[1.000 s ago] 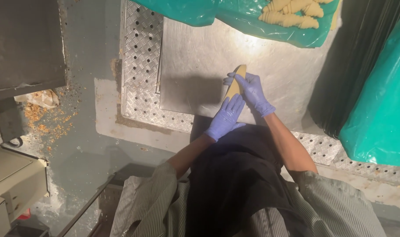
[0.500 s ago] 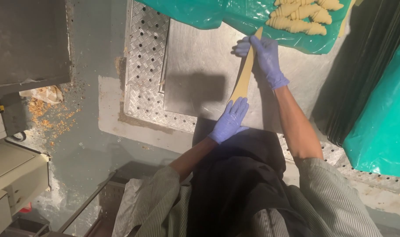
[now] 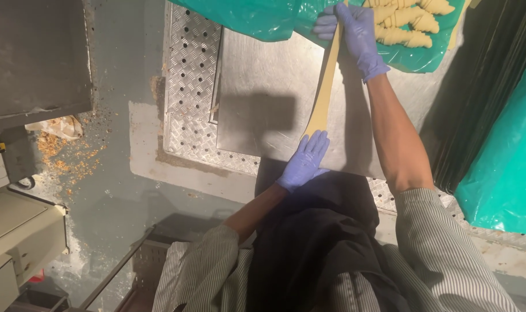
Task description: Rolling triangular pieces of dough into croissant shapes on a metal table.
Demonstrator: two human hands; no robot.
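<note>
Steel fills the middle of the view: a flat metal table (image 3: 263, 115) with a perforated, ribbed border along its left and near edges. Across its far edge lies a green plastic sheet (image 3: 257, 17), and on that sheet, at the upper right, sit rows of pale shaped dough pieces (image 3: 407, 23). More green plastic (image 3: 505, 162) hangs at the right, beside dark upright trays. On the grey floor at the left are scattered crumbs (image 3: 66, 159) next to a machine housing.

A long, thin strip of dough (image 3: 325, 81) is stretched over the table, its long axis running almost straight away from the person, leaning slightly right at the far end. The right hand (image 3: 355, 34), gloved in blue, is closed around the far end, up by the plastic sheet and close to the shaped pieces. The left hand (image 3: 305, 162), also gloved, lies flat with fingers spread, pressing the near, wider end down at the table's front edge. The hands are well apart, one at each end of the strip, the left nearer the body.
</note>
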